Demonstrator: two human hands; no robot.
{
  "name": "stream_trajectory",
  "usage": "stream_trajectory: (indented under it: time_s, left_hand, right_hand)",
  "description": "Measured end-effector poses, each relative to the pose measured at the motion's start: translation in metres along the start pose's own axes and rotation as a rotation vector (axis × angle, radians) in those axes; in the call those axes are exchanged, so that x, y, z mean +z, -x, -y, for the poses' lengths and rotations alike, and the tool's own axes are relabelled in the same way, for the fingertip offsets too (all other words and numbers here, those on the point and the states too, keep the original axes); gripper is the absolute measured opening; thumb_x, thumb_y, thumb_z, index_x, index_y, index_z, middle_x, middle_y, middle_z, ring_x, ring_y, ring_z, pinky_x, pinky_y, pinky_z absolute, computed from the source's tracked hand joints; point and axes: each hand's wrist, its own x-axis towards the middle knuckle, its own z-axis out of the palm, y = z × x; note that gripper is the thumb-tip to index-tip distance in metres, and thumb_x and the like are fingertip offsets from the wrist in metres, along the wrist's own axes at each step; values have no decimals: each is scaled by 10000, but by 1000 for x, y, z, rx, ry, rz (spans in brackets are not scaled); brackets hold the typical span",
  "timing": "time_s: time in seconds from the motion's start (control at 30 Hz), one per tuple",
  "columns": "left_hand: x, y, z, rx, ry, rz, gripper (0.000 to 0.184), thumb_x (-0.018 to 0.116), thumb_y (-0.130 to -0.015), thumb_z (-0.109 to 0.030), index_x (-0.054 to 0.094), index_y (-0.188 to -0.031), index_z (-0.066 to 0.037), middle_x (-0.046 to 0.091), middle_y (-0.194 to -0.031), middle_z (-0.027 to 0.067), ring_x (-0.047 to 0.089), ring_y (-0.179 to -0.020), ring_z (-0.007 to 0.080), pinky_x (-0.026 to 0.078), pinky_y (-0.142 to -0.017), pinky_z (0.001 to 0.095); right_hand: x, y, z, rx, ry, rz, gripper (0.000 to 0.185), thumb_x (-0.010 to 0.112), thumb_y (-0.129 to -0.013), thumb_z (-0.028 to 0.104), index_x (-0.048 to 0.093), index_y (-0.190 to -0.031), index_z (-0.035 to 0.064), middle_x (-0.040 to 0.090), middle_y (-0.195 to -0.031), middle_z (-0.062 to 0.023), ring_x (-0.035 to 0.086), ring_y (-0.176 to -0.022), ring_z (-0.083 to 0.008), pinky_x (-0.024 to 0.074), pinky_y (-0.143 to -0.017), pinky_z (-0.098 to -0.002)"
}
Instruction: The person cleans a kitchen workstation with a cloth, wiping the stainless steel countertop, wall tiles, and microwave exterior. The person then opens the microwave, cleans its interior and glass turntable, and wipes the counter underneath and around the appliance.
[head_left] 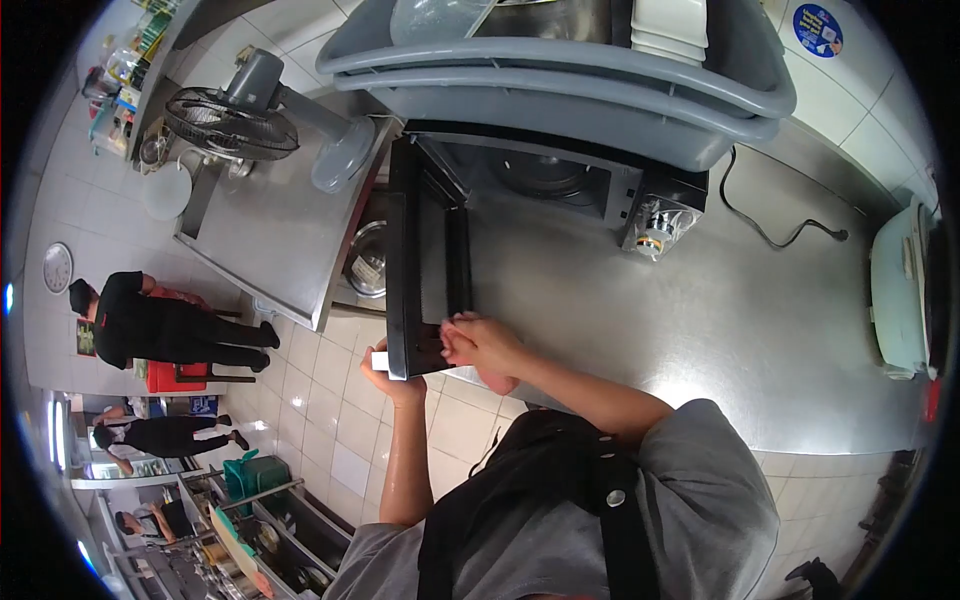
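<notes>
A black microwave (560,175) stands on the steel counter with its door (425,260) swung wide open. At the door's near end, the fingers of my left hand (398,385) wrap around the edge. A small white piece (382,362) shows beside those fingers. Against the inner face of the same door, my right hand (478,345) is closed with its fingers curled. Something pinkish shows below its palm, and I cannot make out what it is. Inside the oven, a dark round plate (545,175) is partly visible.
Stacked grey tubs (560,80) with white dishes sit above the microwave. A small clear packet (660,228) hangs at its corner. A black cord (765,225) lies on the counter (640,330). To the left are a grey fan (250,110) and people in dark clothes (180,320).
</notes>
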Motion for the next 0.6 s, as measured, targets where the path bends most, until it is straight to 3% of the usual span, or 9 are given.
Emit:
stream_trajectory:
  time_s: [0.07,0.1,0.2,0.27,0.3,0.4,0.47,0.53,0.6]
  left_hand:
    - [-2,-1,4,14,-29,-10,531,333,-932,-472,619,-952,-25,664,-888,85,622,-855,210,478,-825,342]
    - [-7,-1,5,38,-56,-6,540,333,-936,-479,622,-950,-23,666,-896,85,624,-857,212,479,-831,343]
    - [-3,4,10,77,-94,-21,508,380,-940,-483,612,-948,-30,660,-887,76,625,-841,207,484,-809,345]
    - [5,7,8,-27,-17,-85,514,397,-934,-492,615,-948,-26,662,-870,73,627,-828,204,482,-791,333]
    - [2,6,9,-27,-27,-71,524,422,-924,-501,625,-951,-18,671,-859,70,630,-817,202,479,-787,324]
    - [-10,3,19,52,-39,5,498,379,-974,-470,633,-973,-43,643,-924,40,597,-886,166,456,-836,289]
    - [7,10,9,33,-24,-38,494,409,-948,-496,635,-954,-57,640,-891,25,594,-852,150,451,-790,280]
    - [5,9,2,-37,-105,-37,526,422,-928,-525,643,-926,-48,641,-830,29,598,-815,156,442,-748,274]
    - [7,10,3,-39,-106,-62,546,421,-926,-538,647,-922,-41,641,-811,31,595,-797,157,436,-736,272]
  right_hand:
    - [-11,-10,27,-100,-195,-54,249,562,-925,136,645,-1113,-4,658,-1053,-144,629,-991,-261,499,-843,-340]
    - [-23,-20,39,-4,-300,74,247,550,-940,124,649,-1103,-33,668,-1010,-145,639,-980,-236,496,-854,-326]
    - [-37,-30,44,-103,-284,-322,259,555,-932,193,666,-1063,-1,674,-992,-170,661,-926,-293,502,-786,-377]
    - [-68,-31,99,-197,-43,-430,246,564,-923,188,674,-1054,10,657,-1007,-171,637,-929,-326,496,-793,-394]
    - [-67,-33,106,-255,-4,-374,242,611,-893,197,681,-1049,25,629,-1082,-163,588,-981,-372,477,-826,-418]
    - [-34,-43,105,-666,161,-225,221,656,-852,210,705,-1017,72,562,-1238,-75,503,-1120,-341,373,-935,-462]
    - [-29,-53,105,-634,263,-133,187,659,-853,239,721,-980,117,595,-1191,-30,513,-1129,-295,330,-961,-468]
    - [-46,-83,96,-642,296,-240,156,656,-850,248,724,-945,145,625,-1142,-9,516,-1139,-268,320,-959,-472]
    - [-49,-105,96,-631,190,-379,145,616,-849,174,721,-932,121,652,-1090,-81,564,-1081,-290,372,-945,-459]
